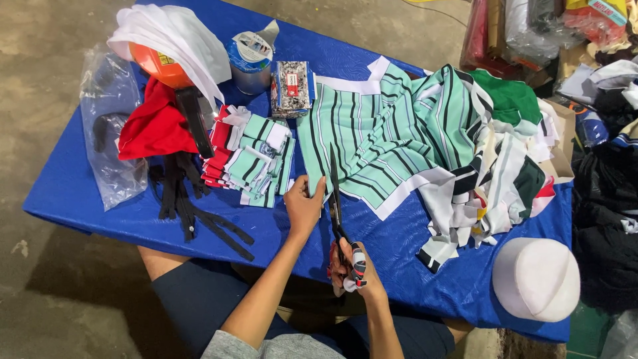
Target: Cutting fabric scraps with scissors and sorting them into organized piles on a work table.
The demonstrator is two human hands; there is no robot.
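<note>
My left hand [303, 205] pinches the near edge of a mint-green fabric with dark and white stripes [382, 143], spread on the blue table [86, 193]. My right hand [352, 269] grips the wrapped handles of long scissors [335, 193]. The blades point away from me and lie against the fabric's edge, right beside my left fingers.
A stack of cut striped pieces [251, 159] lies left of the fabric, with black straps [193, 206], a red cloth [156, 126] and a plastic bag [109, 126] beyond. A tape roll [250, 56], a small packet [291, 86], a scrap pile [505, 166] and a white cap [537, 279] also sit here.
</note>
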